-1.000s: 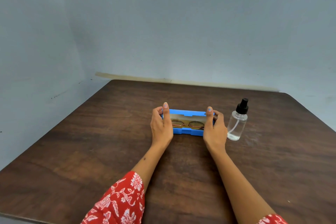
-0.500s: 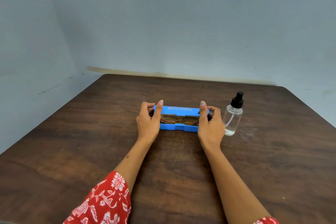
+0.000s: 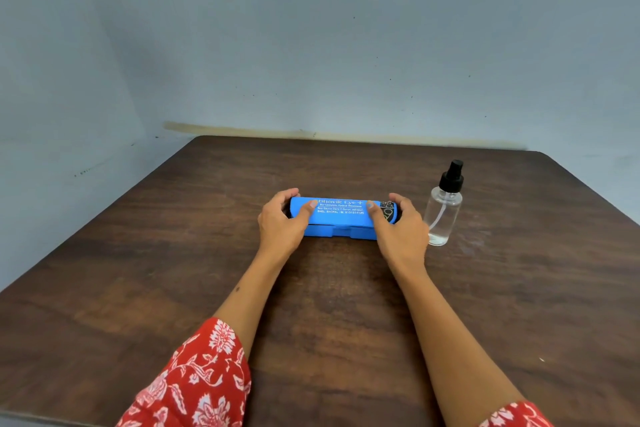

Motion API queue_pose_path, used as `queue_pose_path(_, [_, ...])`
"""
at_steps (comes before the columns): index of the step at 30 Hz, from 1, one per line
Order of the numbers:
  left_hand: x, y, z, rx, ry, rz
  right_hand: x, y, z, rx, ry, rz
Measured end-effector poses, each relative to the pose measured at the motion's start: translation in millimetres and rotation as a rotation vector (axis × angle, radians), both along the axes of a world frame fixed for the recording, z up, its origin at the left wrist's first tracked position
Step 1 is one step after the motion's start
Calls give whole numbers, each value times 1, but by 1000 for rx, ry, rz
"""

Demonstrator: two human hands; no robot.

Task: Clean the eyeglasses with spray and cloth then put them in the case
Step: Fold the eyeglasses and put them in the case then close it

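A blue eyeglasses case (image 3: 341,218) lies closed in the middle of the brown table, white lettering showing on its lid. My left hand (image 3: 282,222) grips its left end, thumb on the lid and fingers curled behind. My right hand (image 3: 398,227) grips the right end the same way. The eyeglasses are hidden inside the case. No cloth is in view. A clear spray bottle (image 3: 444,210) with a black pump top stands just right of my right hand.
The dark wooden table (image 3: 173,253) is pushed into a corner of pale blue walls. Its far edge meets the back wall, and its left edge runs along the side wall.
The case lid has come down: earlier the case stood open with gold-rimmed glasses visible inside, now it is closed under my thumbs. Both hands stay at its ends.
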State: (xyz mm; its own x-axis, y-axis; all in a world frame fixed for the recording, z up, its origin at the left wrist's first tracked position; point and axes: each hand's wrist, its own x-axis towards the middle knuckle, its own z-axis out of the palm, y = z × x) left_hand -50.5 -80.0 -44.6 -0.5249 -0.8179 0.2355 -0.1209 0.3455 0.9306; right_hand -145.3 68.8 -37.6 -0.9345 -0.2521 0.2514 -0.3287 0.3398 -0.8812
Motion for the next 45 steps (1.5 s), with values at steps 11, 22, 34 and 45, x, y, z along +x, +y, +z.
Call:
queue_pose_path(11, [3,-10,-1,-14,-24,-99,-3,6,3,36,11,79])
queue_pose_path(22, [7,-14,-1,-62,-118,-135,-4,6,0,55,21,101])
queue_pose_path(34, [9,-8,-2,-80,-85,-72,14,14,13,-184,791,-428])
queue_pose_path(45, [12,-2,6,-102,-108,-72,-12,26,-1,-12,4,-437])
